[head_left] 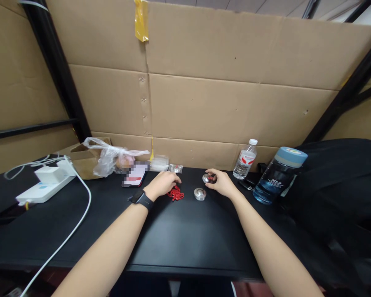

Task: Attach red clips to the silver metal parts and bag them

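Observation:
My right hand (221, 181) pinches a round silver metal piece (207, 178) between thumb and fingers, with a bit of red showing at it. A similar round silver piece (200, 194), shaped like a yo-yo half, lies on the black table (185, 235) just below and left of that hand. My left hand (164, 184), wearing a black watch (140, 199) on the wrist, is held low with its fingers extended toward the right. Beneath its fingertips lies a tangled red cord (175, 194); whether they touch it is unclear. A small clear packet (176, 168) sits just behind.
Left: a phone (136, 174), a plastic bag (109, 159), a cardboard box (86, 154) and a white power strip (45, 187) with a trailing cable (80, 220). Right: a water bottle (245, 161), a blue-lidded bottle (278, 175) and a black bag (336, 194). Cardboard (204, 103) walls the back.

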`<state>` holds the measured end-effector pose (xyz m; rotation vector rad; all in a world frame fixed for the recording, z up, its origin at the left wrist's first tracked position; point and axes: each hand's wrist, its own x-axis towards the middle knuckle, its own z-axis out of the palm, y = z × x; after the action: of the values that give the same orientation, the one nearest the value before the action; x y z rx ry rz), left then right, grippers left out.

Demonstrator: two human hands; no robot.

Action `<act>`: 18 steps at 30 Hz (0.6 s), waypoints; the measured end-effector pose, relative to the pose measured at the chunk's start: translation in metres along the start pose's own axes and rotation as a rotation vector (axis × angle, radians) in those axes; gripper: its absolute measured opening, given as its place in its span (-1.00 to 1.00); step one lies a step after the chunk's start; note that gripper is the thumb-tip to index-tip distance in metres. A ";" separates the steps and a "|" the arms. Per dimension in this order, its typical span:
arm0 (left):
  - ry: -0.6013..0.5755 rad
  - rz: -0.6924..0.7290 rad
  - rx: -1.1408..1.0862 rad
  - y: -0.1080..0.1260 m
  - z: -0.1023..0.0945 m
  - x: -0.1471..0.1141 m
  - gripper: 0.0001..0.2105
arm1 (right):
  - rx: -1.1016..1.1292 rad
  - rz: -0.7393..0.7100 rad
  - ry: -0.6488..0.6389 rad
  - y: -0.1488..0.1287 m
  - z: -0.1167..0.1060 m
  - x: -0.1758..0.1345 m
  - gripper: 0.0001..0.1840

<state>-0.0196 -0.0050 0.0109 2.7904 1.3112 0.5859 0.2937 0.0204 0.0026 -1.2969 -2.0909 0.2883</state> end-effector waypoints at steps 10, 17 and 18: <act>-0.033 0.011 -0.082 -0.010 0.003 -0.001 -0.82 | -0.015 -0.009 -0.027 0.001 0.000 0.000 -0.42; 0.111 -0.145 0.060 -0.018 0.006 -0.004 -0.79 | -0.029 -0.015 -0.027 0.004 0.001 0.001 -0.43; 0.167 -0.200 0.110 -0.019 0.005 -0.004 -0.77 | -0.029 -0.017 -0.025 0.004 0.001 0.001 -0.43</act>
<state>-0.0350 0.0052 0.0020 2.6965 1.6785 0.7721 0.2952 0.0236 0.0002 -1.2974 -2.1330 0.2691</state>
